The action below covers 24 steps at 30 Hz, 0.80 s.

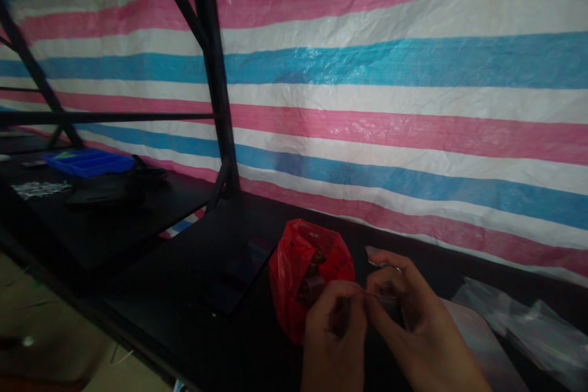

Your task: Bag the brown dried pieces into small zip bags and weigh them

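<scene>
My left hand (335, 331) and my right hand (408, 312) meet at the fingertips above the black table, both closed in a pinch. Between them is a small clear plastic bag (388, 299), mostly covered by the fingers. One clear corner sticks out past my right index finger. Just behind and left of my left hand stands a red plastic bag (289, 294), its mouth open. Small brownish things (316, 257) show inside it, too dim to name.
Clear plastic bags (528, 331) lie at the right, beside a pale flat round-cornered thing (478, 343). A dark flat panel (239, 275) rests left of the red bag. Black metal posts (215, 86) rise before a striped sheet (390, 67). Farther left is a blue tray (92, 162).
</scene>
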Each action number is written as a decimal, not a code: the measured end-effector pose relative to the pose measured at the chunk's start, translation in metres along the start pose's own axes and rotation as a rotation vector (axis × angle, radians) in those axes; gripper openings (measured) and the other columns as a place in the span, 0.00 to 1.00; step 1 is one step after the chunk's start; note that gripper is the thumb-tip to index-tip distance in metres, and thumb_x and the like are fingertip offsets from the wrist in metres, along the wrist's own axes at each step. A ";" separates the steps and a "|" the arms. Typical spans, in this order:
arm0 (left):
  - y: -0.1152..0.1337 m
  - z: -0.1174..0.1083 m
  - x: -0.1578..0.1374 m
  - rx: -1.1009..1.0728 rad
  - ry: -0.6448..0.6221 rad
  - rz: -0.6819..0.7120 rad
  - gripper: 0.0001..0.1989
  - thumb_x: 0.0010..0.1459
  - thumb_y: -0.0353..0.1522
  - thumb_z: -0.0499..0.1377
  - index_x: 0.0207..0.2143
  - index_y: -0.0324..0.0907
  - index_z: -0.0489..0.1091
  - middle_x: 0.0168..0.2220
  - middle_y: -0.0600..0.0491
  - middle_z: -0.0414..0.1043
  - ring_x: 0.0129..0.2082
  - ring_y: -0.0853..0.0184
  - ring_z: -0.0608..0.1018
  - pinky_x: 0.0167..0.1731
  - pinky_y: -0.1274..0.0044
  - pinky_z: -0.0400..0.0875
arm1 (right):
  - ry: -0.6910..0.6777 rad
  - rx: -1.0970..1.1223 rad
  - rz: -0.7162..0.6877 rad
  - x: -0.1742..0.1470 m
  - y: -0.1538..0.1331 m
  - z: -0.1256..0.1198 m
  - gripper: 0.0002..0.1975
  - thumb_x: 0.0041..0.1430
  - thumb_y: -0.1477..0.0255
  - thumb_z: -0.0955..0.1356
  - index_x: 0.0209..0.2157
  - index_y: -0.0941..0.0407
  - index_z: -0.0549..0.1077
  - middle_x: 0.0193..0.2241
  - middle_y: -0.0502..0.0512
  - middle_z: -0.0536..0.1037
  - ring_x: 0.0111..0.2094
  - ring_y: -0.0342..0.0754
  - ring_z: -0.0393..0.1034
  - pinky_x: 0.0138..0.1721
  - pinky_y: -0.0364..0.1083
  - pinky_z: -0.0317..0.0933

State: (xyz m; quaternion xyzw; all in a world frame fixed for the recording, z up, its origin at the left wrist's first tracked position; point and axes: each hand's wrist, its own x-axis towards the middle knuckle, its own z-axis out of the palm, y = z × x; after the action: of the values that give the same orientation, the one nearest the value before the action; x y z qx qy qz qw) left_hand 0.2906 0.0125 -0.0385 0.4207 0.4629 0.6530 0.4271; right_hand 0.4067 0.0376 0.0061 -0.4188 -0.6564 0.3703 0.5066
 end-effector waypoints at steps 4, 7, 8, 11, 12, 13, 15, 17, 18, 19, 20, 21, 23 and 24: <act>0.006 0.001 0.000 -0.010 -0.008 -0.009 0.15 0.64 0.44 0.63 0.33 0.44 0.79 0.34 0.50 0.81 0.37 0.63 0.82 0.39 0.78 0.76 | -0.002 -0.077 0.002 0.000 -0.008 -0.004 0.20 0.60 0.64 0.73 0.53 0.48 0.72 0.31 0.47 0.81 0.34 0.48 0.81 0.41 0.44 0.75; 0.006 0.001 -0.002 -0.004 0.029 -0.020 0.20 0.63 0.50 0.61 0.34 0.44 0.80 0.35 0.48 0.83 0.37 0.60 0.83 0.38 0.76 0.77 | -0.013 -0.105 -0.007 0.000 -0.016 -0.007 0.18 0.59 0.64 0.74 0.51 0.47 0.73 0.30 0.47 0.82 0.33 0.48 0.81 0.39 0.42 0.75; 0.004 0.000 -0.003 0.023 0.029 -0.021 0.21 0.64 0.51 0.61 0.35 0.44 0.81 0.36 0.48 0.84 0.38 0.59 0.84 0.38 0.75 0.77 | -0.009 -0.106 -0.014 0.000 -0.018 -0.007 0.16 0.59 0.65 0.73 0.49 0.47 0.74 0.29 0.46 0.82 0.32 0.47 0.81 0.37 0.41 0.75; -0.002 -0.008 -0.005 0.135 0.021 -0.025 0.21 0.65 0.51 0.60 0.38 0.47 0.84 0.42 0.47 0.85 0.43 0.57 0.84 0.44 0.74 0.78 | -0.018 -0.076 -0.014 -0.001 -0.023 -0.007 0.12 0.59 0.65 0.73 0.45 0.47 0.74 0.27 0.46 0.82 0.29 0.46 0.80 0.32 0.40 0.74; -0.003 -0.011 -0.006 0.165 0.008 -0.029 0.20 0.65 0.51 0.60 0.39 0.48 0.84 0.44 0.47 0.86 0.45 0.56 0.84 0.45 0.74 0.78 | -0.030 -0.070 0.002 0.000 -0.025 -0.008 0.13 0.58 0.65 0.73 0.45 0.48 0.75 0.27 0.46 0.82 0.28 0.46 0.79 0.31 0.40 0.74; -0.005 -0.013 -0.007 0.183 -0.007 -0.026 0.20 0.65 0.51 0.60 0.40 0.49 0.84 0.45 0.47 0.86 0.46 0.56 0.84 0.47 0.73 0.78 | -0.025 -0.072 0.015 0.001 -0.027 -0.010 0.13 0.57 0.64 0.74 0.44 0.49 0.75 0.26 0.47 0.83 0.28 0.47 0.79 0.31 0.40 0.74; -0.005 -0.014 -0.008 0.169 -0.036 0.002 0.21 0.67 0.51 0.57 0.45 0.50 0.84 0.50 0.48 0.85 0.50 0.57 0.84 0.51 0.73 0.78 | 0.065 -0.108 0.043 0.004 -0.032 -0.019 0.14 0.54 0.62 0.75 0.41 0.50 0.77 0.27 0.50 0.83 0.28 0.48 0.80 0.31 0.41 0.74; -0.004 -0.011 -0.009 0.105 -0.037 0.032 0.24 0.70 0.51 0.54 0.55 0.51 0.80 0.55 0.48 0.83 0.54 0.58 0.83 0.56 0.72 0.76 | 0.289 -0.152 0.044 0.012 -0.036 -0.033 0.16 0.50 0.59 0.77 0.39 0.51 0.78 0.31 0.52 0.85 0.32 0.50 0.81 0.34 0.43 0.75; -0.003 -0.009 -0.010 0.070 -0.014 0.043 0.26 0.70 0.52 0.53 0.59 0.51 0.77 0.56 0.47 0.82 0.55 0.59 0.82 0.56 0.72 0.76 | 0.422 -0.163 0.035 0.017 -0.036 -0.040 0.18 0.49 0.58 0.78 0.39 0.51 0.77 0.33 0.53 0.85 0.34 0.51 0.82 0.36 0.44 0.76; -0.002 -0.007 -0.010 0.047 0.019 0.052 0.27 0.70 0.53 0.52 0.61 0.50 0.75 0.56 0.47 0.82 0.55 0.59 0.83 0.56 0.71 0.76 | 0.551 -0.161 0.021 0.024 -0.034 -0.046 0.20 0.47 0.57 0.78 0.39 0.52 0.77 0.36 0.54 0.86 0.37 0.52 0.83 0.39 0.45 0.76; -0.001 -0.006 -0.010 0.039 0.053 0.057 0.29 0.70 0.54 0.51 0.61 0.49 0.75 0.56 0.47 0.82 0.54 0.59 0.83 0.56 0.71 0.77 | 0.649 -0.156 0.010 0.031 -0.031 -0.051 0.23 0.45 0.56 0.78 0.40 0.52 0.77 0.38 0.55 0.86 0.40 0.53 0.83 0.42 0.46 0.76; -0.001 -0.006 -0.010 0.044 0.084 0.066 0.29 0.70 0.55 0.51 0.60 0.48 0.76 0.54 0.46 0.83 0.53 0.59 0.83 0.56 0.70 0.77 | 0.699 -0.159 0.015 0.039 -0.025 -0.054 0.24 0.45 0.55 0.78 0.41 0.52 0.77 0.40 0.56 0.85 0.42 0.54 0.82 0.43 0.47 0.76; 0.000 -0.009 -0.009 0.073 0.112 0.081 0.30 0.71 0.55 0.49 0.56 0.47 0.78 0.51 0.46 0.83 0.51 0.59 0.84 0.54 0.69 0.77 | 0.643 -0.220 0.083 0.054 -0.009 -0.055 0.26 0.45 0.53 0.75 0.43 0.54 0.76 0.41 0.59 0.85 0.41 0.56 0.83 0.42 0.50 0.76; -0.001 -0.013 -0.007 0.090 0.104 0.084 0.29 0.71 0.54 0.48 0.55 0.47 0.78 0.50 0.46 0.83 0.50 0.60 0.84 0.54 0.69 0.76 | 0.576 -0.299 0.117 0.060 0.000 -0.053 0.27 0.48 0.52 0.72 0.45 0.54 0.75 0.40 0.59 0.85 0.38 0.56 0.83 0.39 0.50 0.76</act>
State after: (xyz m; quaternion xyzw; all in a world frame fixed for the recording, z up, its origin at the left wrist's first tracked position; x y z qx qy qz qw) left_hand 0.2809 0.0027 -0.0431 0.4240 0.4953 0.6698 0.3554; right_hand 0.4501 0.0963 0.0386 -0.6131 -0.5080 0.1646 0.5822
